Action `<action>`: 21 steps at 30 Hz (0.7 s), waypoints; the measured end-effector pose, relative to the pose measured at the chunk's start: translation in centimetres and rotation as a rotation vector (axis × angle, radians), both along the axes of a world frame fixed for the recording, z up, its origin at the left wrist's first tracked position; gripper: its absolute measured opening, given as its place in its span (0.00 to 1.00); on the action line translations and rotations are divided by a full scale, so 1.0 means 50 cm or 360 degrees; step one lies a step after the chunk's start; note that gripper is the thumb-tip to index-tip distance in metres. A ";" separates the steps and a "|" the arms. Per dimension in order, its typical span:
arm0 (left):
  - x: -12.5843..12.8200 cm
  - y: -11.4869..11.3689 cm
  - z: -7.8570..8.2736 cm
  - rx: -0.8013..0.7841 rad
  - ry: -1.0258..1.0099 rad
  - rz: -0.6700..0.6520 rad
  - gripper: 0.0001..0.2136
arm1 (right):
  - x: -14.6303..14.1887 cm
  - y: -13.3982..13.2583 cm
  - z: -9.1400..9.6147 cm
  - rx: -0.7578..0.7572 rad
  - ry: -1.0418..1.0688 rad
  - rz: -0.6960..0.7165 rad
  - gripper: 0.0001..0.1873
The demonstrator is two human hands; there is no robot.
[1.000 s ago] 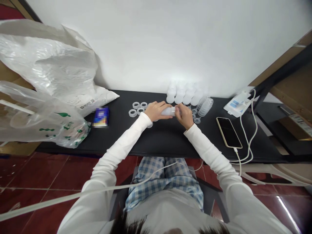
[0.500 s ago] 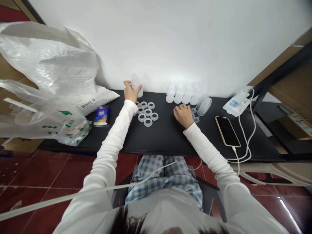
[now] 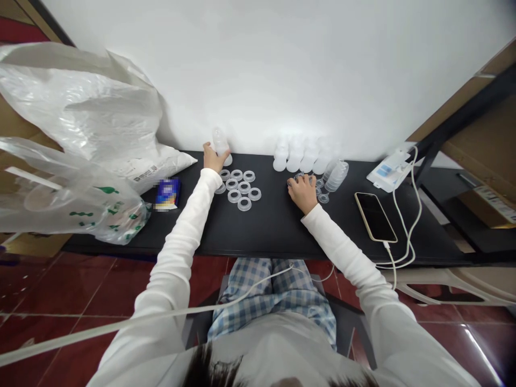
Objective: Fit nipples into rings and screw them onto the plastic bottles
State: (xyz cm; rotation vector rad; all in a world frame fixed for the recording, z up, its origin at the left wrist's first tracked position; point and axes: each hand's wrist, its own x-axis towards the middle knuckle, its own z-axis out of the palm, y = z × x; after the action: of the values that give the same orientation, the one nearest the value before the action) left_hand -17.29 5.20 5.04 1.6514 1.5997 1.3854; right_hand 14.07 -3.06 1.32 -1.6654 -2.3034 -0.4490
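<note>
At the far edge, by the wall, the left hand (image 3: 212,157) grips a translucent bottle (image 3: 221,144), upright. Right hand (image 3: 303,191) rests curled over small clear caps (image 3: 321,191); whether it holds one, I cannot tell.

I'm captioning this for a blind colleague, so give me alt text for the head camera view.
Seen from above, a seated person's left hand grips a translucent bottle standing at the back of a black table, while the right hand rests on small clear caps. Plastic rings lie between the hands; a phone lies at right.

Translucent bottle (image 3: 221,144) upright at desk's back edge
</note>
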 end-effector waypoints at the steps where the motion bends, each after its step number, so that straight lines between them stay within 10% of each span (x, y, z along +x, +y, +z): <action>1: 0.013 -0.018 0.003 0.0053 0.0058 0.0009 0.11 | 0.000 -0.001 0.002 0.0002 0.0010 -0.0005 0.13; 4: 0.059 -0.089 0.004 0.0192 0.0396 0.0111 0.10 | -0.003 -0.004 0.010 0.0046 0.0074 -0.0023 0.13; 8: 0.115 -0.177 -0.015 0.0126 0.1177 -0.0281 0.17 | -0.012 -0.012 0.023 0.0140 0.0200 -0.0023 0.15; 13: 0.158 -0.194 -0.032 0.0055 0.1548 -0.0541 0.13 | -0.022 -0.017 0.036 0.0158 0.0371 0.0023 0.16; 17: 0.195 -0.166 -0.023 -0.0071 0.1086 -0.0661 0.11 | -0.020 -0.013 0.036 0.0141 0.0612 0.0097 0.18; 21: 0.225 -0.144 -0.016 -0.0432 -0.0152 -0.0806 0.17 | -0.017 -0.005 0.026 0.0178 0.1136 0.0255 0.21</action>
State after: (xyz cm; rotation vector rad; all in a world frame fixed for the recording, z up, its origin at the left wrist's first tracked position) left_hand -6.02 -1.99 4.26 1.6442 1.1446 0.9281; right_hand 13.20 -3.32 2.63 -1.2889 -1.8116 0.0561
